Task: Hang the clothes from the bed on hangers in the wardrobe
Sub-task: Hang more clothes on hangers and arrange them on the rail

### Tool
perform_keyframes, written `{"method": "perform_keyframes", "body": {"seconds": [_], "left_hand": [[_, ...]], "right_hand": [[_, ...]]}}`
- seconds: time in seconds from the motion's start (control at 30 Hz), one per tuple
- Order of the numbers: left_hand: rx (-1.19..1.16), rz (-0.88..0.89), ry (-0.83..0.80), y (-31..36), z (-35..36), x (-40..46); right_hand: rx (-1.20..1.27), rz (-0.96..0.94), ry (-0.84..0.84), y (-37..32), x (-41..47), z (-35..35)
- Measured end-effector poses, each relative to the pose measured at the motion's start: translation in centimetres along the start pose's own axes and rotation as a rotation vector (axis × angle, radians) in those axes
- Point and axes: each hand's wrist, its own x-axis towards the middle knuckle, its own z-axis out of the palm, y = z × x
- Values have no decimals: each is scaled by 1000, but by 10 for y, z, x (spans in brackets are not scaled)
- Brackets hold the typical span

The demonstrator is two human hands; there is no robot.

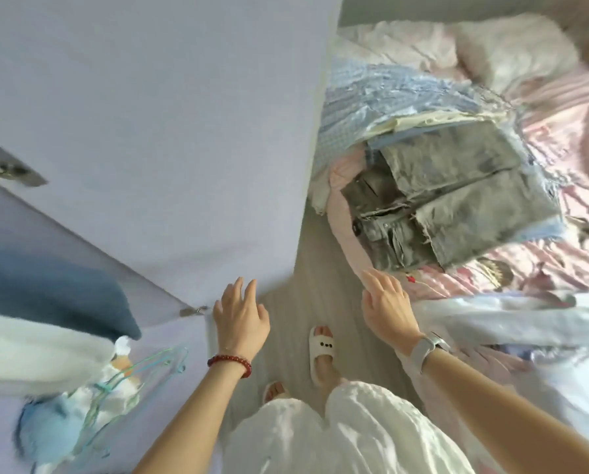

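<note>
**Between wardrobe and bed, both hands free**

Head view: the person stands on the pale floor (286, 234) between the lilac wardrobe door (183, 131) and the bed (559, 138). The left hand (240, 323) hovers by the door's lower edge, fingers spread and holding nothing. The right hand (387, 307) reaches toward the bed, fingers straight and loose, also holding nothing.

The clothes (423, 138) lie heaped on the bed, grey denim shorts (457, 196) on top, just beyond the right hand. Thin green hangers (139, 371) show low in the open wardrobe, among soft folded things.

The step in hand looks like fetching a garment. Next, the right hand must close on one piece and lift it without dragging the pile along.
</note>
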Motion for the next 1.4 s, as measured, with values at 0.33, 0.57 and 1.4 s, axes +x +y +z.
{"method": "perform_keyframes", "body": {"seconds": [0.33, 0.57, 1.4], "left_hand": [[48, 564, -311, 175, 82, -2], [140, 763, -513, 362, 170, -37], [538, 1339, -398, 824, 506, -115]], "right_hand": [[204, 668, 144, 171, -132, -7], [445, 1030, 267, 324, -199, -20], [288, 1270, 248, 837, -265, -68]]}}
